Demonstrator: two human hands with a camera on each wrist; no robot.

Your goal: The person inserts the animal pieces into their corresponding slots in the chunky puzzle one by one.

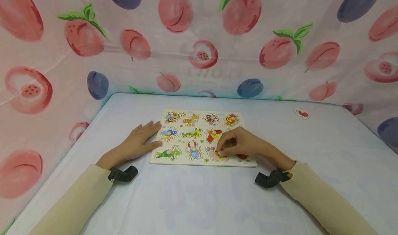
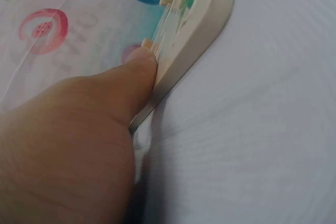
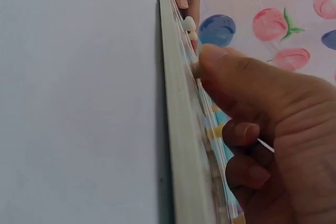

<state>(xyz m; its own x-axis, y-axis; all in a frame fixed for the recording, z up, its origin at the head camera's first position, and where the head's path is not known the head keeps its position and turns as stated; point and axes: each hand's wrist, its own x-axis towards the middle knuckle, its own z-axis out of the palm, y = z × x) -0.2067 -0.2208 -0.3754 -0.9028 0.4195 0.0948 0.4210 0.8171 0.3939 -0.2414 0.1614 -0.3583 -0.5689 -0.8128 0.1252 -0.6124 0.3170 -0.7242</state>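
Observation:
A wooden knob puzzle board (image 1: 183, 162) with colourful insect pieces lies on the white table. My left hand (image 1: 140, 140) rests at its left edge, fingers extended; the left wrist view has its thumb (image 2: 139, 66) against the board's side. Over the lower right part, my right hand (image 1: 244, 143) pinches the small knob (image 3: 196, 71) of a snail piece (image 1: 212, 155) between thumb and fingers. The snail lies at its spot in the bottom row; whether it sits flush cannot be told. A red ladybird piece (image 1: 242, 156) is partly hidden under the right hand.
A loose red insect piece (image 1: 302, 114) lies on the table at the far right. White cloth covers the table (image 1: 199, 200), and a fruit-print curtain (image 1: 199, 79) hangs behind and at the left. Small knobs (image 3: 189, 23) stick up from the board.

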